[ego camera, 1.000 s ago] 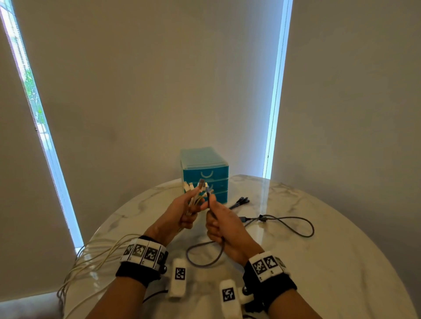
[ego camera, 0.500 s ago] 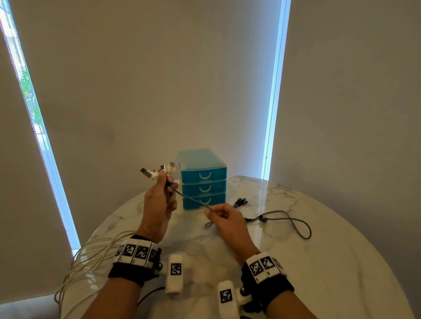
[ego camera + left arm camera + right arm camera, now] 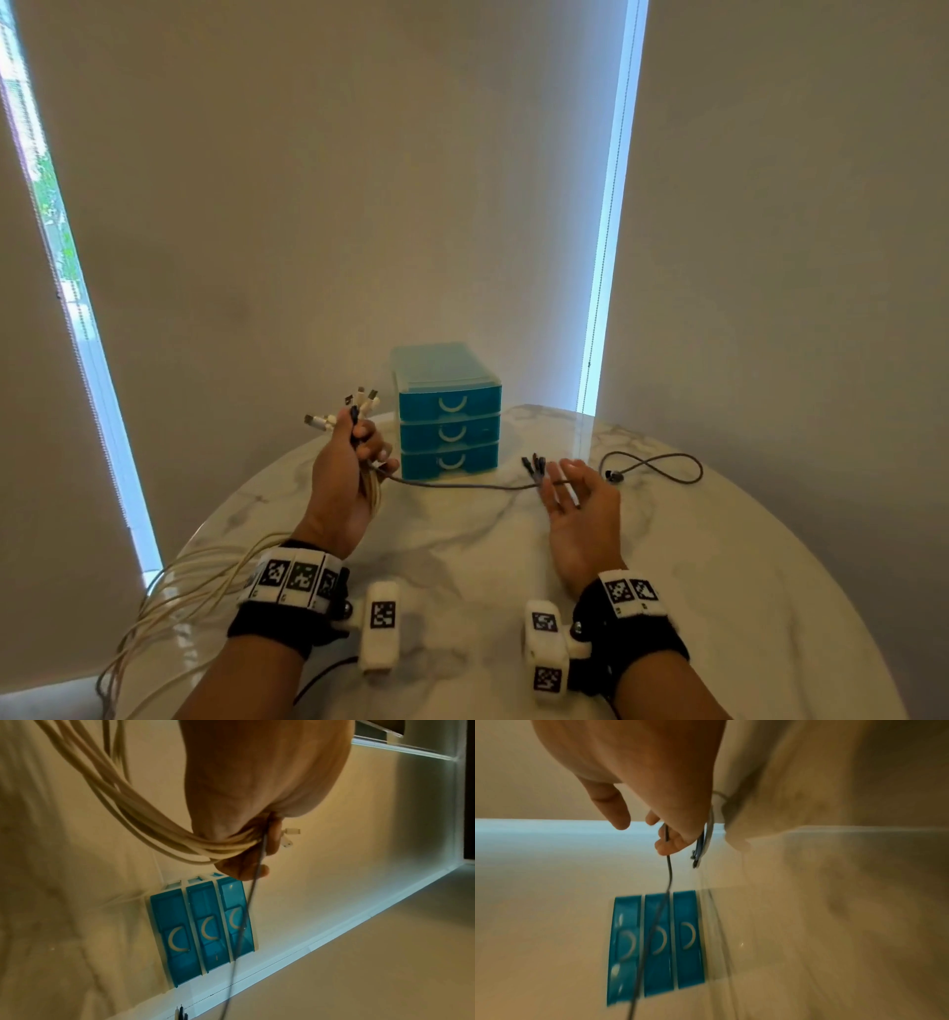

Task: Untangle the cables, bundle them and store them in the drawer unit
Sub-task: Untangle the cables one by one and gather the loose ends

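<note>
Left hand (image 3: 349,478) is raised above the left part of the marble surface (image 3: 719,591), fingers curled round a bundle of cream cables (image 3: 185,596). The white connector ends (image 3: 359,403) fan out above the fist; the cable lengths trail down past the wrist and hang over the surface's left edge. The left wrist view confirms the cream strands gathered tight under the curled fingers (image 3: 246,866).

A grey cable (image 3: 462,484) is held in the same left fist. It runs from the fist across the surface, passing just in front of the drawer unit (image 3: 448,411), to the right hand (image 3: 583,506).

Right hand is held low over the middle of the surface, fingers spread and nearly straight. The grey cable crosses its fingers; the right wrist view shows it lying against one fingertip (image 3: 666,844), not clasped. Beyond the hand the cable goes on in a loose loop (image 3: 662,467) toward the right edge. A small cluster of dark connector tips (image 3: 534,462) lies just beside the right fingertips, between the hand and the drawer unit.

The drawer unit, teal with three drawers, stands at the far edge of the surface, all three drawers closed. It is near both hands, touching neither.
</note>
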